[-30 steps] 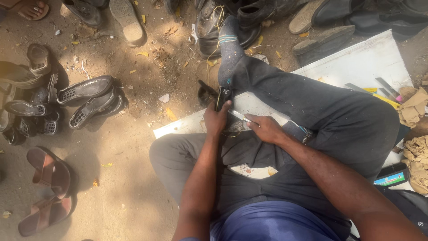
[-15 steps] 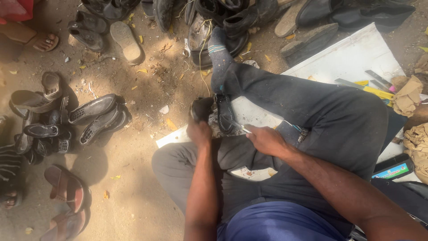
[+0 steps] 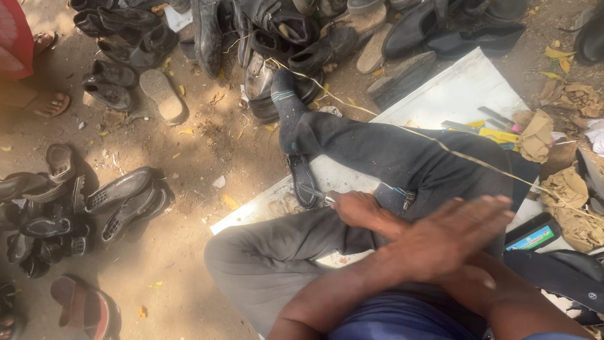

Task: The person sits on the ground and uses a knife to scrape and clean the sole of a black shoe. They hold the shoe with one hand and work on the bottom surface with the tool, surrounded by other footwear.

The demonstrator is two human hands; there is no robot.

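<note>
Left hand (image 3: 453, 236) spread flat, nothing held, crossed over right hand (image 3: 358, 211), awl (image 3: 313, 191) gripped against sole (image 3: 303, 181), shoe pile (image 3: 277, 31) beyond sole.

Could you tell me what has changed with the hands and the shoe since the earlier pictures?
The left hand has let go of the shoe and swung right across the other forearm, fingers spread and blurred. The right hand has moved left to the shoe, keeping its grip on the thin metal tool. The shoe stays by the outstretched leg on the white board.
</note>
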